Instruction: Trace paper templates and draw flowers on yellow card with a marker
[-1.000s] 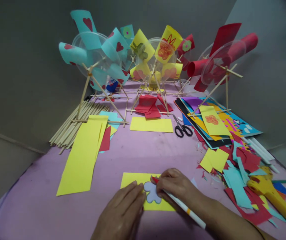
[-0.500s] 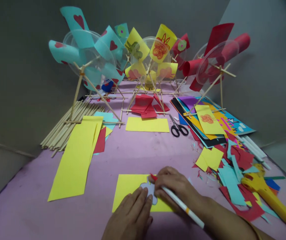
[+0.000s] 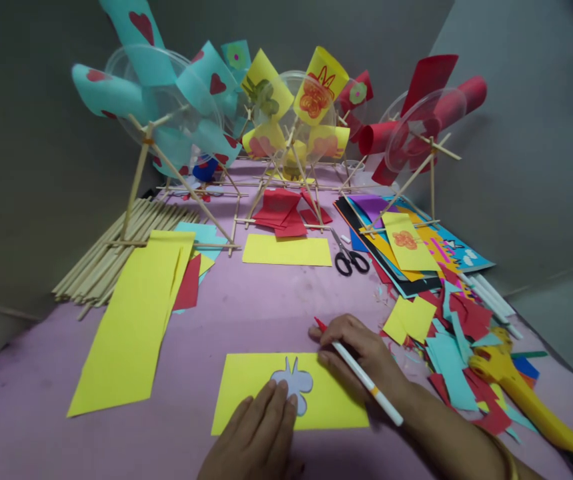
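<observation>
On the table in front of me lies a yellow paper rectangle [image 3: 339, 403]. A pale lilac butterfly cutout [image 3: 300, 383] rests on top of it, its two feelers pointing away from me. My left hand [image 3: 261, 430] lies flat, with stretched fingertips pressing the cutout's left side and hiding part of it. My right hand [image 3: 359, 357] grips a white felt-tip pen [image 3: 366, 381] with a red tip. The tip points up and to the left, raised away from the cutout, above the far edge of the yellow paper.
Scissors [image 3: 351, 260] lie beyond, near a yellow strip [image 3: 286, 251]. Paper scraps [image 3: 453, 367] and a yellow glue gun [image 3: 511, 380] are at right. Yellow sheets [image 3: 126, 333] and wooden sticks [image 3: 111, 257] lie at left. Paper pinwheels on stick stands [image 3: 181, 170] line the back.
My right hand has lifted the pen away from the butterfly cutout, up and to the right, uncovering its right wings. My left hand still presses on it. The view has shifted slightly.
</observation>
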Motion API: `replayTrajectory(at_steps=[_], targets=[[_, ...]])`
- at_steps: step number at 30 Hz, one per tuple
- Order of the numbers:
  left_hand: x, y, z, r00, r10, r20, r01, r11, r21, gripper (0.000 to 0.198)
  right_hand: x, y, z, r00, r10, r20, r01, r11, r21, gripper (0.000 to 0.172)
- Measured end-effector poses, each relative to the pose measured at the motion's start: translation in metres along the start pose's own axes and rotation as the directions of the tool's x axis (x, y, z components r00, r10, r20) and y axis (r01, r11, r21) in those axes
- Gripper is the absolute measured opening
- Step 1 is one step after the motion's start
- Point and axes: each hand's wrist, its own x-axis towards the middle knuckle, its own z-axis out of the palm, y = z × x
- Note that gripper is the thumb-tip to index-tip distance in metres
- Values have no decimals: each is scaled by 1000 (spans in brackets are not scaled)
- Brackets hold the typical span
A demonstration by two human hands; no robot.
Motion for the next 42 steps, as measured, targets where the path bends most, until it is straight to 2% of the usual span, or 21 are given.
replayTrajectory(at_steps=[4,8,15,19,22,23,25,27,29,32,34,38,40,42], targets=[[2,1,-3,998,-58,-18,56,995,-82,32,-2,3,2,996,-28,85,32,998,-53,18],[3,0,-7,998,-55,-13,54,995,-84,34,-1,-1,1,992,-48,113,57,995,-78,16],[4,2,-6,998,-61,-17,60,997,-55,35,0,-9,9,962,-183,202,223,955,-195,9],[4,1,-7,997,-81,-2,80,989,-127,32,0,-11,13,962,-158,221,213,945,-248,11],[0,-11,-16,980,-197,-2,193,960,-203,33,0,-14,12,962,-111,249,172,955,-241,16],[-2,-18,-20,964,-265,6,260,942,-212,35,0,-14,12,961,-96,259,160,958,-240,16],[-5,-31,-29,897,-443,5,434,877,-209,34,0,-16,11,960,-76,269,143,961,-238,17],[-6,-40,-36,871,-491,-16,475,850,-228,29,1,-17,10,959,-73,275,140,962,-233,18],[-5,-41,-37,897,-441,-24,422,872,-247,26,2,-18,9,959,-79,273,144,963,-228,21],[1,-30,-30,970,-238,-49,220,945,-241,29,2,-19,9,959,-72,273,141,960,-241,22],[5,-19,-23,991,-117,-58,106,981,-163,33,2,-18,10,960,-74,270,144,957,-250,22],[11,-8,-13,1000,2,29,0,998,-64,31,0,-15,13,967,-81,241,140,961,-238,24],[12,-7,-11,999,7,48,-3,997,-72,28,-1,-13,11,986,-51,157,78,983,-168,21],[11,-8,-10,999,2,47,2,996,-84,27,0,-10,4,1000,23,19,-21,996,-85,17]])
